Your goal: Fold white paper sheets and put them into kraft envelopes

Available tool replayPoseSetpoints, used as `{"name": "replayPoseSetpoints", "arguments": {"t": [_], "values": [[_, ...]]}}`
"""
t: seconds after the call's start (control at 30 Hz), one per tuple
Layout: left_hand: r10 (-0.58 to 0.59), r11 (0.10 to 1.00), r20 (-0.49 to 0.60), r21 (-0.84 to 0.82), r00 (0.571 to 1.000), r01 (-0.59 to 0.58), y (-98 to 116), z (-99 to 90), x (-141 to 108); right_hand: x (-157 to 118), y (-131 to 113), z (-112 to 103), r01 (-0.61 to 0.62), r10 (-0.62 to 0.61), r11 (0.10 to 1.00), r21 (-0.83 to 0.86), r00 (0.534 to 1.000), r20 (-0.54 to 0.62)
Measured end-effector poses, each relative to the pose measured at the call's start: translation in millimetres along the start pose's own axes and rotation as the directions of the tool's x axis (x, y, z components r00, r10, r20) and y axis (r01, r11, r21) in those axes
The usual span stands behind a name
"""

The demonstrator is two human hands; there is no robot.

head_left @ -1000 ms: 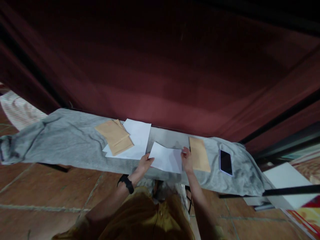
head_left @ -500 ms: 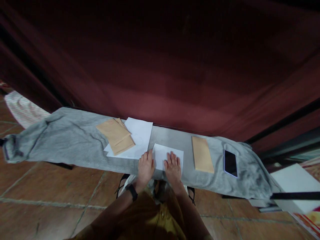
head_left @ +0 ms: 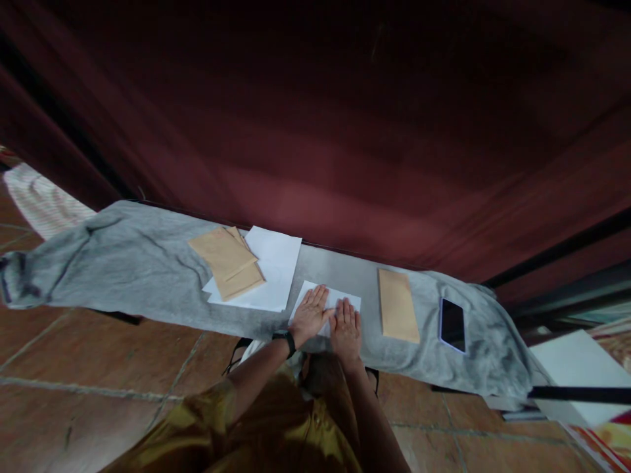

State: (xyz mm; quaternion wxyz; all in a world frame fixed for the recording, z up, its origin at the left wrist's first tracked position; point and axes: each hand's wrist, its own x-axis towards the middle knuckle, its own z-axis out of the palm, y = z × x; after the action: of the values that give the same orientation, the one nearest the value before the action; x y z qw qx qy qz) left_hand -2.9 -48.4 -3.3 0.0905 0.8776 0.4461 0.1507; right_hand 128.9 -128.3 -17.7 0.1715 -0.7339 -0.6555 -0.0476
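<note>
Left hand [head_left: 309, 316] moved onto white sheet [head_left: 332, 299] — right hand [head_left: 346, 330] alongside.

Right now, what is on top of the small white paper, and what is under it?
The left hand and right hand lie flat on the white paper, covering part of it. Grey cloth shows around it; whatever lies directly under the paper cannot be seen.

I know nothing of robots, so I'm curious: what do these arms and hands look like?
They're a person's. The left hand and right hand wear no gloves, and no cables show. A dark watch or band circles the left wrist. A loose mustard-yellow sleeve ends near the left elbow; no right sleeve can be made out.
</note>
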Motion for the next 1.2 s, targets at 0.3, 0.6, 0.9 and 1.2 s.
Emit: {"name": "replayPoseSetpoints", "arguments": {"t": [0.3,0.6,0.9,1.2], "values": [[-0.152,0.987,-0.089,0.047,0.984,0.156,-14,-2.4,-17,-8,32,3,-0.155,0.156,0.988,0.02,0.975,-0.155],[-0.141,0.986,-0.134,0.066,0.981,0.151,-12,-1.5,-19,33,-17,4,-0.027,0.022,0.996,0.089,0.999,0.05],[0.121,0.984,0.004,0.134,0.993,-0.12,0,-12.7,-13,26,-6,6,-0.033,0.032,0.999,0.032,0.999,0.02],[0.271,0.956,0.077,0.096,0.959,-0.278,8,-5.4,-11,23,-2,1,-0.007,0.006,1.0,0.009,0.996,0.091]]}}
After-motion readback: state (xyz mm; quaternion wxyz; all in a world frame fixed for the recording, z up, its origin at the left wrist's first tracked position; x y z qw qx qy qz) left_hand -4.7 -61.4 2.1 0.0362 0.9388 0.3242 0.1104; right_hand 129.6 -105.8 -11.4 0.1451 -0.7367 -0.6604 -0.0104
